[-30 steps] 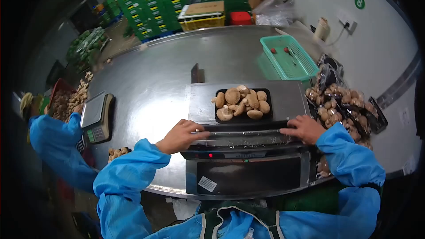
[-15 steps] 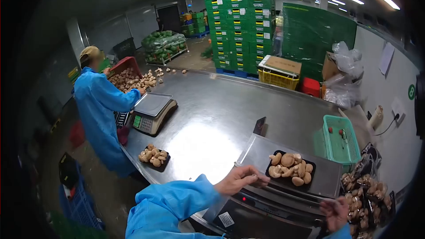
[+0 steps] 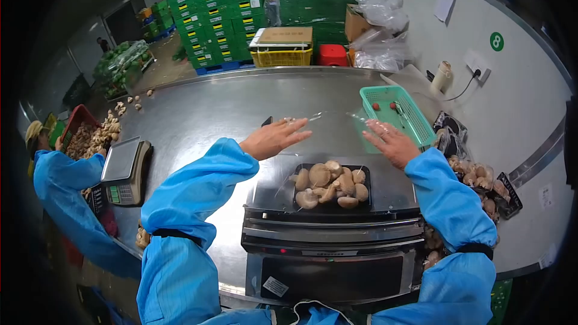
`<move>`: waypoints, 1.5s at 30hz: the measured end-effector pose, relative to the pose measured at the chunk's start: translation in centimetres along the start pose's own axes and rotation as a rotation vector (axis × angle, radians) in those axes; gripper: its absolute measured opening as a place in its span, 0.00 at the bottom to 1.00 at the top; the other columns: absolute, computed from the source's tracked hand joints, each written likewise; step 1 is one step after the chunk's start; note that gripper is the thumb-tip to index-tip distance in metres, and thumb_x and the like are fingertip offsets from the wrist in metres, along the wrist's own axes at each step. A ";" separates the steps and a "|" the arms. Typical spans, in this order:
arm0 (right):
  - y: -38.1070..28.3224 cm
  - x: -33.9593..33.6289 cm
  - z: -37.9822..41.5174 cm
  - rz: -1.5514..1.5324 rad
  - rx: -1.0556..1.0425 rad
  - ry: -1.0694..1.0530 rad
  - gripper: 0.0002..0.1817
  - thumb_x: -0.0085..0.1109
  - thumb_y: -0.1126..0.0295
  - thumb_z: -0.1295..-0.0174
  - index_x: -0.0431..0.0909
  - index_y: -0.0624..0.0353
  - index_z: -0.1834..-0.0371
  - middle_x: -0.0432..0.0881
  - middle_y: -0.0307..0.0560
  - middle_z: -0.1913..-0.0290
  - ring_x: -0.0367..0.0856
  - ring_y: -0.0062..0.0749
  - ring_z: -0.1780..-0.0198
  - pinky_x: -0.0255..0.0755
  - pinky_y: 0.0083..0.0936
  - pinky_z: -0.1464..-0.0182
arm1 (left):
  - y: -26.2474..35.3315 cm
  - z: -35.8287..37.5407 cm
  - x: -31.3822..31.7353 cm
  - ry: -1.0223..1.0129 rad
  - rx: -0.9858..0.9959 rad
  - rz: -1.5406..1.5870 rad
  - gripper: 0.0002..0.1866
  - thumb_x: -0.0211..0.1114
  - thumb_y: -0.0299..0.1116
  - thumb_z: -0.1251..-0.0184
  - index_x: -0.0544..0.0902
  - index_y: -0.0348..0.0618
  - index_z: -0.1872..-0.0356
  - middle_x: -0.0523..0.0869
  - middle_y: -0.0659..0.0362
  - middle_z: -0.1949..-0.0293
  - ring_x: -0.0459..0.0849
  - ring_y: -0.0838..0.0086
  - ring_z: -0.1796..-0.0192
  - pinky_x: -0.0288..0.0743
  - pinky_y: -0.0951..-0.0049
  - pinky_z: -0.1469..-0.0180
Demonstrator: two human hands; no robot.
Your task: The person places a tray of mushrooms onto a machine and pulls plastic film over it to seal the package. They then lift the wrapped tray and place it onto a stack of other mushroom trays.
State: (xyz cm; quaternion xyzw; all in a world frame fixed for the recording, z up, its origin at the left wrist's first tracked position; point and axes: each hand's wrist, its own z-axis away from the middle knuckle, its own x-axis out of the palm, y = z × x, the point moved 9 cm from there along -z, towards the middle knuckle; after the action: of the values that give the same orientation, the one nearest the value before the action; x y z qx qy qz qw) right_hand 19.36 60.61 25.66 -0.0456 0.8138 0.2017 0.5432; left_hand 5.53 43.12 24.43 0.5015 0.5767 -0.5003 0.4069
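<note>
One broad, grey stainless-steel table (image 3: 192,117) fills the middle of the view. One long black-and-silver wrapping machine (image 3: 334,229) stands at its near edge. One sheet of thin, clear plastic film (image 3: 356,117) shows above the tabletop, its full extent hard to make out. One turquoise, rectangular plastic basket (image 3: 400,121) sits at far right; one beige-and-silver weighing scale (image 3: 125,171) is at left. One shallow black plastic tray (image 3: 368,180) lies just beyond the machine's bars.

Two bare hands reach past that tray, apart from it: the left hand (image 3: 277,137) beyond its left side, the right hand (image 3: 388,139) beyond its right, near the basket. Both grasp the film, which shows at the outstretched fingertips; the thumbs are hidden. Roughly ten brown, round-capped mushrooms (image 3: 320,174) overlap in the tray, preventing an exact count. Two small, round red objects (image 3: 376,106) lie in the basket.
</note>
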 end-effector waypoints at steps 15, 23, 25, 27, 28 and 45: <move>-5.0 7.2 7.5 -1.337 0.717 -0.005 0.20 0.43 0.73 0.40 0.70 0.64 0.45 0.74 0.52 0.45 0.70 0.41 0.41 0.61 0.33 0.38 | 5.0 4.1 6.0 0.127 -0.405 1.035 0.24 0.53 0.40 0.37 0.69 0.40 0.42 0.68 0.43 0.40 0.69 0.54 0.40 0.59 0.62 0.37; -18.3 3.8 18.4 -2.087 1.405 -0.066 0.14 0.43 0.67 0.34 0.72 0.61 0.51 0.79 0.46 0.57 0.77 0.35 0.54 0.74 0.31 0.54 | 21.8 16.3 6.3 -0.049 -0.896 2.207 0.18 0.45 0.41 0.30 0.76 0.39 0.51 0.82 0.61 0.57 0.78 0.77 0.55 0.72 0.77 0.52; -23.2 8.9 24.9 -2.179 1.601 -0.271 0.13 0.44 0.64 0.34 0.73 0.59 0.53 0.78 0.45 0.59 0.76 0.31 0.57 0.73 0.29 0.58 | 26.8 19.0 7.8 -0.213 -1.202 2.415 0.17 0.45 0.40 0.29 0.76 0.40 0.52 0.82 0.62 0.56 0.78 0.81 0.56 0.73 0.77 0.53; -25.9 8.8 26.5 -2.020 1.664 -0.285 0.12 0.45 0.64 0.34 0.73 0.59 0.55 0.77 0.44 0.62 0.76 0.30 0.59 0.73 0.28 0.60 | 29.2 21.2 11.8 -0.057 -1.302 2.351 0.13 0.49 0.36 0.31 0.77 0.41 0.54 0.82 0.63 0.58 0.77 0.82 0.58 0.72 0.80 0.55; -26.4 7.9 26.5 -2.017 1.664 -0.294 0.12 0.45 0.64 0.34 0.73 0.59 0.55 0.77 0.44 0.62 0.76 0.30 0.59 0.73 0.28 0.60 | 28.7 21.3 10.8 0.127 -1.241 2.250 0.12 0.51 0.35 0.32 0.76 0.41 0.54 0.82 0.63 0.59 0.77 0.83 0.59 0.71 0.81 0.57; -22.1 4.0 22.2 -1.155 1.213 0.316 0.09 0.45 0.72 0.35 0.72 0.67 0.69 0.72 0.41 0.75 0.66 0.18 0.70 0.65 0.21 0.68 | 25.1 23.0 3.8 0.693 -1.220 0.942 0.10 0.66 0.30 0.45 0.83 0.37 0.63 0.82 0.54 0.66 0.82 0.71 0.63 0.75 0.74 0.61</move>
State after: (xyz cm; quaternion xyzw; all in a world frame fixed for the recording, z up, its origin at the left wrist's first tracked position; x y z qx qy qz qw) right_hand 43.42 49.41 8.58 -0.1823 0.6962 -0.5866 0.3714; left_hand 28.93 20.99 12.65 0.5069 0.5689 0.3029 0.5724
